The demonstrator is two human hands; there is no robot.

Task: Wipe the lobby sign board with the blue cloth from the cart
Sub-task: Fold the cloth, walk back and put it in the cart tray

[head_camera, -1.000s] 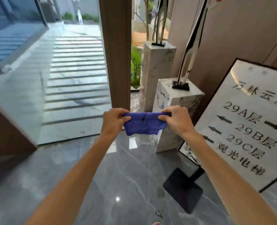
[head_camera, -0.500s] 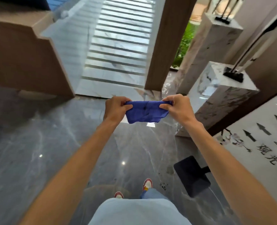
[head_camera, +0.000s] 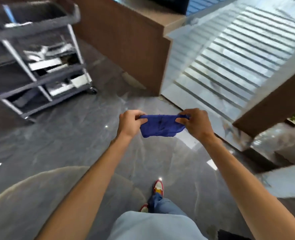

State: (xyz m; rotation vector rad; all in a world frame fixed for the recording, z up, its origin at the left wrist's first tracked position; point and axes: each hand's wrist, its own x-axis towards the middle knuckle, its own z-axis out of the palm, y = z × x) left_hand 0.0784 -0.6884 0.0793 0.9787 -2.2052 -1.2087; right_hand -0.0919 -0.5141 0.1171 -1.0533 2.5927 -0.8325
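Glossy grey marble floor of a lobby, with a blue cloth held stretched above it.

Both hands grip the blue cloth out in front at arm's length: the left hand pinches its left end with fingers closed, the right hand pinches its right end likewise. A grey service cart, blurred, stands at upper left, well apart from the hands. Red-and-white shoes show below.

A cloth hangs stretched between left hand and right hand; the cart stands well left of it, the counter beyond, a shoe below.
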